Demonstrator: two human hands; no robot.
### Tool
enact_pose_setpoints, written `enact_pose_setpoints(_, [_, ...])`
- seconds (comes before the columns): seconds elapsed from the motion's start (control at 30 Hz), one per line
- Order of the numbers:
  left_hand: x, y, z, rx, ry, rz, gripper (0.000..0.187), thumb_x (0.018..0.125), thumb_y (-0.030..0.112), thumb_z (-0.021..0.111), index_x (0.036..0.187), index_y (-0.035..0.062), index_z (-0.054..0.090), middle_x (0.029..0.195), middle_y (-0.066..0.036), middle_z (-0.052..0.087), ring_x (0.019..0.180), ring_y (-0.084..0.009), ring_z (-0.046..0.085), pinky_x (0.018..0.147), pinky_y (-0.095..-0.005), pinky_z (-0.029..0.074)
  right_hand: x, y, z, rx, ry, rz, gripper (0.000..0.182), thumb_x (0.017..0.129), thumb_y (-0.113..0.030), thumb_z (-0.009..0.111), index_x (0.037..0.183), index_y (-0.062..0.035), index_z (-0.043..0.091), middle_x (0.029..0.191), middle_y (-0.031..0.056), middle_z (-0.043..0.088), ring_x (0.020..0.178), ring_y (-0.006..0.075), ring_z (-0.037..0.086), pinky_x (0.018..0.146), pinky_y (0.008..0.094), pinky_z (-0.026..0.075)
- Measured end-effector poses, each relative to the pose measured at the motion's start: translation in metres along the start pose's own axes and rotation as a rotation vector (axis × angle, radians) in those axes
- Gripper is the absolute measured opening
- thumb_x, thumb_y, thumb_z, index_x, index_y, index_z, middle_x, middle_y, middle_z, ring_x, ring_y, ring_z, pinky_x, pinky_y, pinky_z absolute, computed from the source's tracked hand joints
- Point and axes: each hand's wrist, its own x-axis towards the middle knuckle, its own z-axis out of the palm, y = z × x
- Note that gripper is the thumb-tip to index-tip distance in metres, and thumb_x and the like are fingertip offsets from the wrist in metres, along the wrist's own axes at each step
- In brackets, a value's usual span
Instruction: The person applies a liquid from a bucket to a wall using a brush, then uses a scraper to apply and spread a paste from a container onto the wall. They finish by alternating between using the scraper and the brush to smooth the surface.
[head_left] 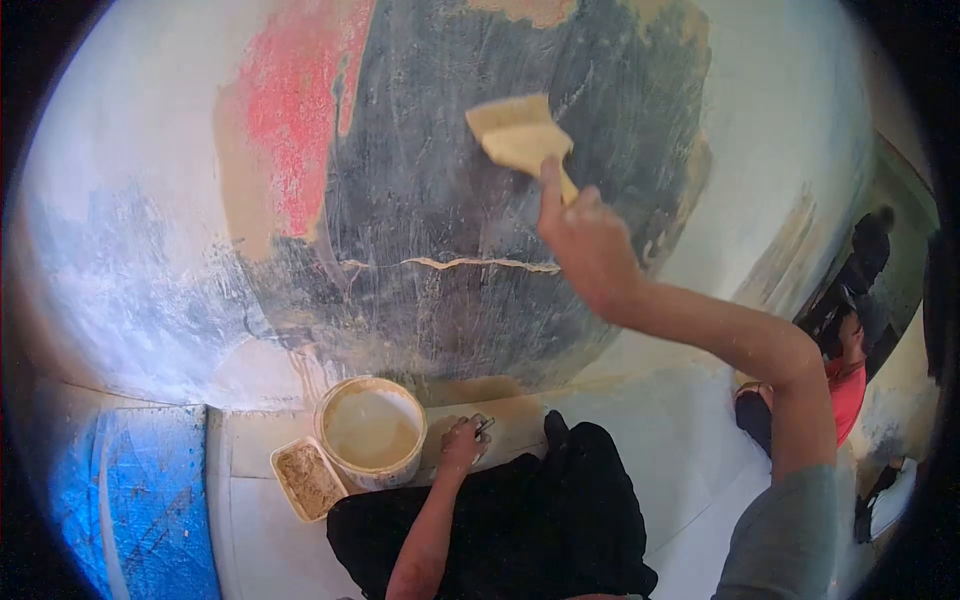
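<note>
My right hand (595,245) is raised to the big curved surface (430,180), fingers wrapped round the handle of a wide flat brush (525,140). The brush has pale bristles and points up and left over a dark grey patch. Low down by my knees, my left hand (462,442) is closed around a small object with a dark, shiny end (484,427), too small to make out. Just left of that hand stands a round bucket (418,440) of cloudy, cream-coloured liquid. A shallow pale tub (285,455) holding brown, crumbly material sits against the bucket.
A pale crack (465,263) runs across the dark patch, and a red area (290,120) lies to its left. Blue sheeting (160,500) covers something at lower left. Another person in a red top (848,395) is at the right, behind my arm. Black cloth covers my legs (500,530).
</note>
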Motion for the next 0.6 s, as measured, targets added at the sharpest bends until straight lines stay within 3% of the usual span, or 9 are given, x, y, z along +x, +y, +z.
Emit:
enact_pose_setpoints(0.1, [0.000,0.002,-0.004,-0.004,-0.051,-0.013,0.030,0.077,0.025,0.062,0.104,0.0146,0.057,0.095,-0.011,0.059,0.092,-0.0305,0.059,0.077,-0.0446,0.048,-0.033,-0.002,-0.005,-0.031,-0.086,-0.155,0.062,0.071,-0.011,0.063,0.130,-0.0015,0.046,0.060,0.0054,0.053,0.053,0.0180,0.061,0.041,0.0276,0.048])
enact_pose_setpoints(0.17, [0.002,-0.005,0.004,-0.033,-0.008,0.001,0.031,0.076,0.025,0.062,0.105,0.0157,0.057,0.096,-0.012,0.059,0.093,-0.0309,0.059,0.077,-0.0447,0.048,-0.045,0.010,-0.013,0.328,-0.193,-0.276,0.044,0.074,-0.010,0.062,0.116,0.0020,0.055,0.060,0.0063,0.056,0.054,0.0188,0.061,0.039,0.0275,0.046])
enact_pose_setpoints(0.2, [0.003,-0.008,0.009,-0.059,0.033,0.019,0.031,0.076,0.025,0.062,0.106,0.0168,0.057,0.097,-0.012,0.059,0.094,-0.0313,0.059,0.078,-0.0448,0.048,-0.047,0.017,-0.017,0.327,-0.193,-0.280,0.044,0.074,-0.010,0.062,0.116,0.0020,0.055,0.060,0.0063,0.056,0.054,0.0188,0.061,0.039,0.0275,0.046])
enact_pose_setpoints(0.27, [0.006,-0.010,0.010,-0.033,-0.015,0.000,0.032,0.076,0.025,0.062,0.107,0.0175,0.057,0.097,-0.013,0.058,0.095,-0.0316,0.059,0.078,-0.0449,0.048,-0.049,0.028,-0.023,0.530,-0.412,-0.367,0.045,0.072,-0.012,0.062,0.115,0.0005,0.057,0.063,0.0099,0.060,0.057,0.0243,0.063,0.046,0.0341,0.049])
enact_pose_setpoints(0.4, [0.002,-0.001,0.002,-0.010,-0.041,-0.031,0.032,0.076,0.024,0.062,0.108,0.0175,0.057,0.097,-0.013,0.058,0.095,-0.0325,0.059,0.078,-0.0460,0.048,-0.036,0.043,-0.012,0.475,-0.534,-0.311,0.049,0.070,-0.015,0.062,0.118,-0.0097,0.058,0.062,0.0126,0.061,0.056,0.0275,0.063,0.050,0.0406,0.048])
enact_pose_setpoints(0.6, [0.003,0.000,0.000,-0.016,-0.076,-0.037,0.029,0.077,0.023,0.062,0.105,0.0150,0.057,0.097,-0.014,0.058,0.095,-0.0334,0.059,0.078,-0.0472,0.047,0.026,0.090,-0.020,0.365,-0.316,-0.049,0.034,0.079,-0.019,0.056,0.113,-0.0211,0.062,0.067,0.0131,0.063,0.061,0.0322,0.063,0.056,0.0430,0.050])
